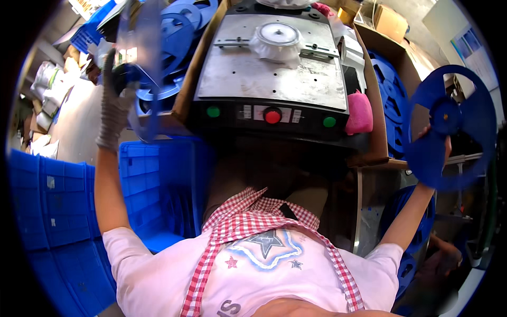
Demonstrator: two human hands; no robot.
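Nearest, blue crates (63, 211) are stacked at the left. A blue reel half (449, 127) is gripped at its rim by the right hand (430, 138), raised at the right. A clear reel half (145, 68) is clamped in the gloved left hand (113, 113). Both seem light, stiff and slippery, best held by rim or spoke. Farther off stands the press (269, 79).

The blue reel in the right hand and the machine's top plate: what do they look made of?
Blue reel: probably moulded plastic, with uniform colour, thin spokes and a slight sheen. Top plate: likely bare metal, grey and brushed-looking, with dull reflections and smudges.
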